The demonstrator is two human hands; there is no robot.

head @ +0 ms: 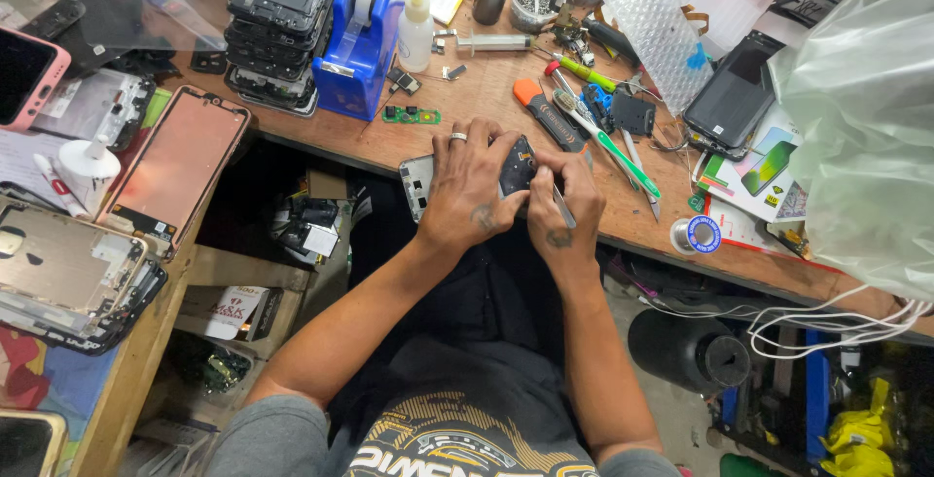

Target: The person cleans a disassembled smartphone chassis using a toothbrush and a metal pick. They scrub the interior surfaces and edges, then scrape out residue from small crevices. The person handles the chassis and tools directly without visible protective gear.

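Left hand (470,190) grips an opened phone (420,183) by its edges; right hand (557,207) pinches tweezers (564,209). Phone looks light, rigid, fragile.

By my left sits a loose rectangular phone screen with a copper-pink sheen (175,168), flat on the wooden bench, and a dark-screened phone in a pink case (24,73) lies beyond it at the edge. To my right a black glossy phone screen (732,96) rests tilted, just beside a white printed card package with a green phone picture (764,174). Below the bench stands a small white cardboard box with red print (233,310).
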